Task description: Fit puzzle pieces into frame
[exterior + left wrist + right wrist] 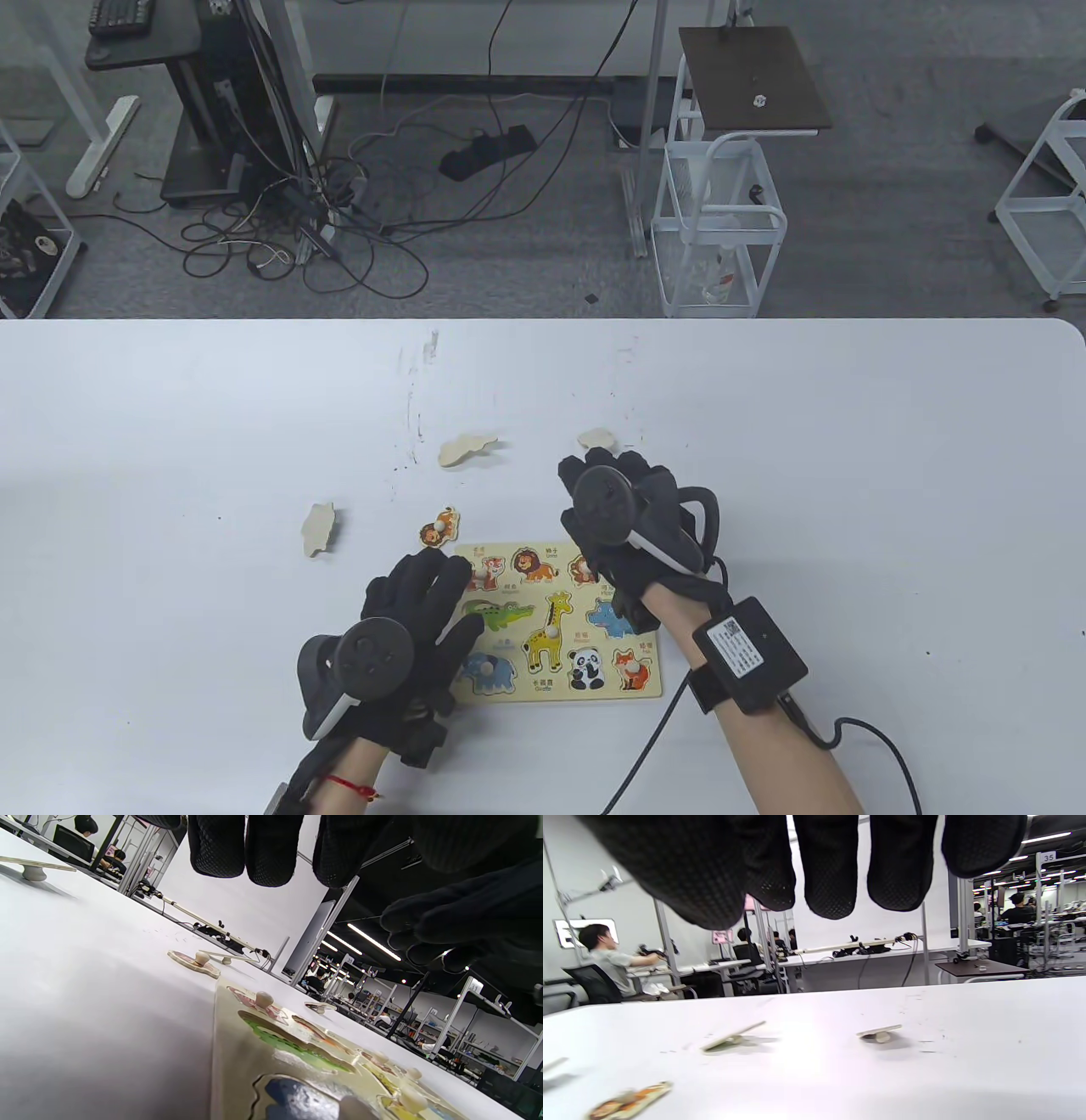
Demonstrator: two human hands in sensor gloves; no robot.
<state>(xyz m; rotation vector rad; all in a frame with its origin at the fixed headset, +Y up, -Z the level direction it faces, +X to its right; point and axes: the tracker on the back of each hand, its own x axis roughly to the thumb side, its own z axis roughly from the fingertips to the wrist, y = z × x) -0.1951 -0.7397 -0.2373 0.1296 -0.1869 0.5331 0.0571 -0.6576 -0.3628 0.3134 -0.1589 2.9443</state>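
The wooden puzzle frame (556,689) lies at the table's front centre with several animal pieces seated in it; it also shows in the left wrist view (231,1052). A face-up orange animal piece (439,528) lies just off its top-left corner. Three pieces lie face down on the table: one at the left (318,528), one further back (465,450) and one (596,438) just beyond my right fingertips. My left hand (450,594) is open, fingers spread over the frame's left edge, holding nothing. My right hand (607,467) is open and empty over the frame's top-right corner.
The white table (848,509) ends at its far edge (543,320). A cable (882,747) runs from my right wrist box across the front right. In the right wrist view two face-down pieces (734,1036) (880,1033) lie ahead, with the face-up piece (630,1101) at the lower left.
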